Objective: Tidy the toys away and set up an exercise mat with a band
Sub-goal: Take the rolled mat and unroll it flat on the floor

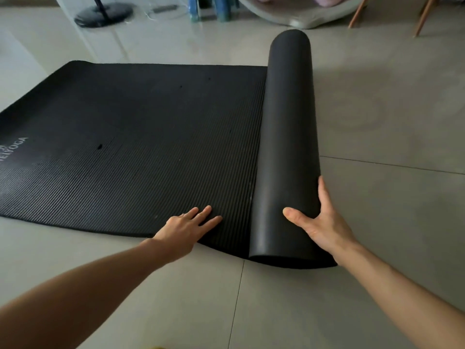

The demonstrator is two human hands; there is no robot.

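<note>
A black exercise mat (130,147) lies partly unrolled on the pale tiled floor (377,210), its flat ribbed part spreading from the centre toward 9 o'clock, with pale lettering at the far left edge. The part not yet unrolled forms a thick roll (289,137) that runs from about 6 o'clock up toward 12 o'clock, just right of centre, and sits on the mat's right end.

The left hand (185,229) rests palm down on the flat ribbed surface near the mat's near edge, fingers straight and spread, gripping nothing. The right hand (319,222) cups the near end of the roll: the thumb lies across its top and the fingers reach along its right side (the fingertips are partly hidden behind the curve).

At 11 o'clock, well apart from the mat, stands a round black stand base (103,13). At 12 o'clock are blue stool legs (214,8), and at 1 o'clock wooden legs (425,16).
</note>
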